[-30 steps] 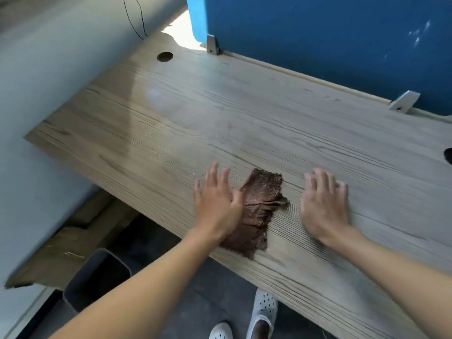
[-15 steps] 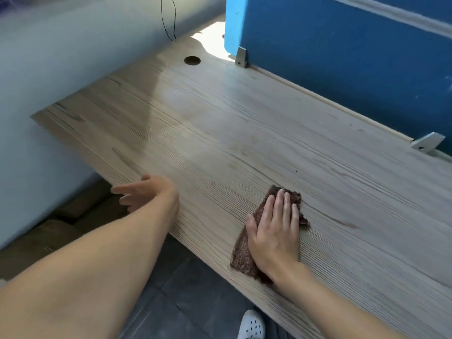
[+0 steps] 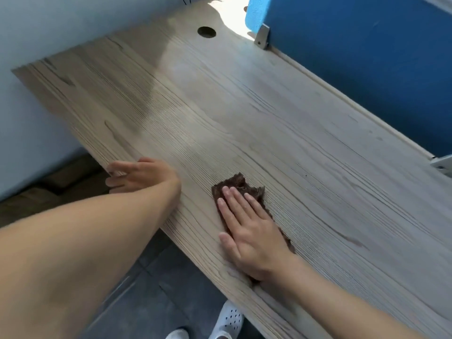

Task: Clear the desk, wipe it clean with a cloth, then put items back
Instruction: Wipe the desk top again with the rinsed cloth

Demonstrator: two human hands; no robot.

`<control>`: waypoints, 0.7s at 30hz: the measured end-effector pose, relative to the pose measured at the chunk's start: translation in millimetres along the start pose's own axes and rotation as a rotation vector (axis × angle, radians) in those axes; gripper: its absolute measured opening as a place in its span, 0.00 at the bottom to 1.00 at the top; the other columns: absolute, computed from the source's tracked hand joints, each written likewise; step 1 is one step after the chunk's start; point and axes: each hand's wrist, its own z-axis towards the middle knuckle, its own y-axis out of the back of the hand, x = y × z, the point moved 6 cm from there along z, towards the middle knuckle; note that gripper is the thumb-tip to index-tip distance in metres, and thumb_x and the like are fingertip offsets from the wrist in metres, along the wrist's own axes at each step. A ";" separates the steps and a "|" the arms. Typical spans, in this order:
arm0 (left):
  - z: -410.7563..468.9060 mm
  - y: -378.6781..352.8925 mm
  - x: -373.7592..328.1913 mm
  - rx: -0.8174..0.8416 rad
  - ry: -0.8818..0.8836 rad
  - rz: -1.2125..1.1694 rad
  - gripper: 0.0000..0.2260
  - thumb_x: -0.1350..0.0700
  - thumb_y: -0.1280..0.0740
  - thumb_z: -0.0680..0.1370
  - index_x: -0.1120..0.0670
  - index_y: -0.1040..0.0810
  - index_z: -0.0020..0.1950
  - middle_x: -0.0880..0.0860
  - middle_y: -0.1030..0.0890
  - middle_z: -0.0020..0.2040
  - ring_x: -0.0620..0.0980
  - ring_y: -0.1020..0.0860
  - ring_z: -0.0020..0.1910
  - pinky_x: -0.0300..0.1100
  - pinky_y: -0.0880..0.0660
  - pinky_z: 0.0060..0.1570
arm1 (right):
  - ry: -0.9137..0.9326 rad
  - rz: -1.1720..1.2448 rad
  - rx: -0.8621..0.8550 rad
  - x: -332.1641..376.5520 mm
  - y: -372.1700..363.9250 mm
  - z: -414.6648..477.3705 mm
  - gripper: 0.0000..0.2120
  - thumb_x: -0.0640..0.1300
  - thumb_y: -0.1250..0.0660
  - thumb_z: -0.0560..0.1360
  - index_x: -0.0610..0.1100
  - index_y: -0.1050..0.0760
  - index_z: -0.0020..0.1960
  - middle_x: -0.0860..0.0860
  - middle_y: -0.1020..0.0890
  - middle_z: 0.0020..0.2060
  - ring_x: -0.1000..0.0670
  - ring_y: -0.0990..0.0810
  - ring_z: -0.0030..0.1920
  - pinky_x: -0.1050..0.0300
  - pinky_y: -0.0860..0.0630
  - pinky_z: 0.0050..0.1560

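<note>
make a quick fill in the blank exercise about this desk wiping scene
1. The right hand presses flat on a ____ cloth.
2. The left hand rests at the desk's near ____.
3. The partition behind the desk is ____.
4. Near its far corner the desk has a round ____.
Missing words: brown; edge; blue; hole.

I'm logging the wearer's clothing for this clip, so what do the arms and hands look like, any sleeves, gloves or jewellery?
The left forearm and right forearm are bare to the frame edge, no sleeve showing. The right hand has no glove, ring or watch, and short plain nails. The left hand is blurred but looks ungloved too.
</note>
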 end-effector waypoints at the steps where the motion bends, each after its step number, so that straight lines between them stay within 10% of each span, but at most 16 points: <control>1: -0.8 -0.3 0.2 -0.001 0.001 0.008 0.24 0.54 0.46 0.80 0.61 0.41 0.74 0.63 0.34 0.69 0.64 0.33 0.65 0.56 0.41 0.67 | -0.011 -0.014 0.000 -19.8 2.0 2.0 0.30 0.56 0.51 0.81 0.39 0.39 0.78 0.43 0.40 0.78 0.47 0.44 0.79 0.46 0.46 0.78; 7: 1.5 -2.8 0.6 -0.003 -0.008 0.042 0.24 0.53 0.46 0.80 0.60 0.41 0.75 0.63 0.35 0.70 0.64 0.33 0.65 0.58 0.41 0.67 | -0.569 -0.030 -0.056 -73.4 6.7 18.7 0.35 0.59 0.61 0.81 0.37 0.48 0.79 0.42 0.47 0.80 0.46 0.51 0.80 0.46 0.54 0.79; 12: 0.5 0.0 0.3 -0.004 -0.006 0.058 0.23 0.53 0.46 0.80 0.61 0.40 0.74 0.64 0.34 0.69 0.65 0.33 0.65 0.57 0.41 0.67 | -0.025 0.049 -0.010 53.8 -3.4 16.1 0.32 0.58 0.55 0.83 0.40 0.43 0.79 0.42 0.45 0.79 0.45 0.52 0.80 0.42 0.47 0.78; 15: 0.5 -1.1 -0.7 -0.007 -0.007 0.054 0.24 0.54 0.46 0.80 0.61 0.41 0.74 0.64 0.35 0.70 0.65 0.33 0.65 0.57 0.41 0.67 | 0.094 0.061 -0.026 16.5 1.9 20.2 0.29 0.56 0.49 0.82 0.42 0.38 0.78 0.46 0.40 0.79 0.49 0.45 0.79 0.47 0.47 0.78; 21: 1.4 -0.4 -1.7 -0.011 0.003 0.070 0.24 0.54 0.47 0.80 0.61 0.42 0.75 0.63 0.36 0.71 0.64 0.35 0.67 0.56 0.43 0.68 | -0.801 -0.012 -0.119 -92.6 10.5 22.0 0.33 0.56 0.59 0.81 0.38 0.45 0.80 0.43 0.45 0.80 0.47 0.49 0.80 0.44 0.52 0.79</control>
